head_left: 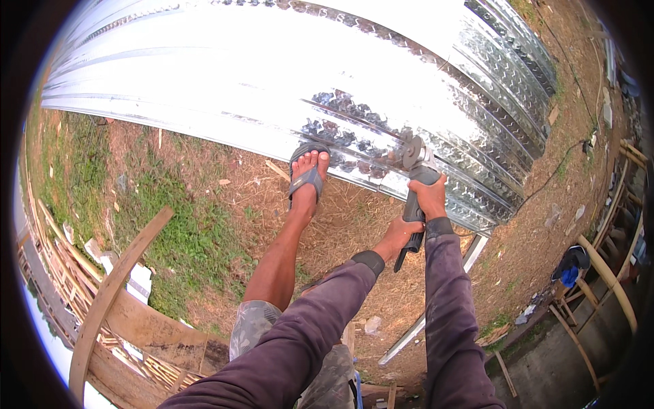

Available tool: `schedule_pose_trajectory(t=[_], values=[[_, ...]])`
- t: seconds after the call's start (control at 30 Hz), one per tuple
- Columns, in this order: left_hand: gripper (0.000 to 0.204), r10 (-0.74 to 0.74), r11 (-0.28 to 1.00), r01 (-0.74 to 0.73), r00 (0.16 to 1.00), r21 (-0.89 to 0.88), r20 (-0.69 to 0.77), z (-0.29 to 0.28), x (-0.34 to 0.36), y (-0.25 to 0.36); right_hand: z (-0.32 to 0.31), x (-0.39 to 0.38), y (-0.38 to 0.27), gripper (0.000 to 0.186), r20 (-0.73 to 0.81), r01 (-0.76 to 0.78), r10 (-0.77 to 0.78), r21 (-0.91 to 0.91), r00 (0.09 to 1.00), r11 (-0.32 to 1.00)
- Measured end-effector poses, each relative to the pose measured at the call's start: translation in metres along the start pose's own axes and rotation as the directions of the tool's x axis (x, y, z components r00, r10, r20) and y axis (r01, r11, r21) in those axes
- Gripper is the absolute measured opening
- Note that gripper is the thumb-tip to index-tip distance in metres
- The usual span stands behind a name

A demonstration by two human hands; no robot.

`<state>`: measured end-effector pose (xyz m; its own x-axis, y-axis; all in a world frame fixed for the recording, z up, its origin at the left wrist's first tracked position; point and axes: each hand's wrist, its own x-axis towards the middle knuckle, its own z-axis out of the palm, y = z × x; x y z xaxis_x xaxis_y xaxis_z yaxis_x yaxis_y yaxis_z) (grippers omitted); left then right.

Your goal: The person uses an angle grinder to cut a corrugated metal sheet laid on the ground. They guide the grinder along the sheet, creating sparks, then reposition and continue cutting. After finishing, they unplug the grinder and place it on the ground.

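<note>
Both of my hands grip one dark angle grinder (415,204). My left hand (399,237) wraps round the rear of its body, where the power cord end hangs down. My right hand (430,196) closes round the front, near the metal head. The grinder's round disc (413,153) is at the near edge of a shiny corrugated metal sheet (225,75); whether it touches the metal I cannot tell. My sandalled foot (310,174) rests on the sheet's edge, left of the grinder.
A pale metal bar (403,339) lies on the dry grass by my right forearm. Wooden planks (112,300) and bamboo poles stand at the left. A dark cable (564,160) runs over the soil at the right. Beyond it are bamboo poles (610,281) above a ditch-like drop.
</note>
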<state>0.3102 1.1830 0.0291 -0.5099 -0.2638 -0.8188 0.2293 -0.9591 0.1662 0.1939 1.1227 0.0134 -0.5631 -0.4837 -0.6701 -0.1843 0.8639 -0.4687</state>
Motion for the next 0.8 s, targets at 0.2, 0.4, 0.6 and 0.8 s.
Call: schedule_pose_trajectory(t=[0.2,0.4,0.6,0.8], values=[[0.032,-0.008,0.999,0.007,1.000,0.054,0.011,-0.002,0.004,-0.002,0.000,0.002,0.001,0.084,0.011,0.003,-0.003,0.011,1.000,1.000],[0.032,-0.034,0.998,0.033,0.999,0.052,0.025,-0.002,0.006,0.002,-0.002,0.004,-0.004,0.086,-0.006,-0.006,0.006,-0.002,1.000,1.000],[0.027,0.053,0.998,-0.055,0.998,0.031,0.037,0.008,0.016,0.003,-0.007,0.021,0.001,0.086,-0.017,0.046,-0.046,-0.001,0.999,0.999],[0.027,0.021,0.999,-0.022,0.999,0.043,0.031,0.007,0.019,0.010,-0.009,0.018,-0.014,0.084,-0.005,0.026,-0.026,0.026,1.000,0.999]])
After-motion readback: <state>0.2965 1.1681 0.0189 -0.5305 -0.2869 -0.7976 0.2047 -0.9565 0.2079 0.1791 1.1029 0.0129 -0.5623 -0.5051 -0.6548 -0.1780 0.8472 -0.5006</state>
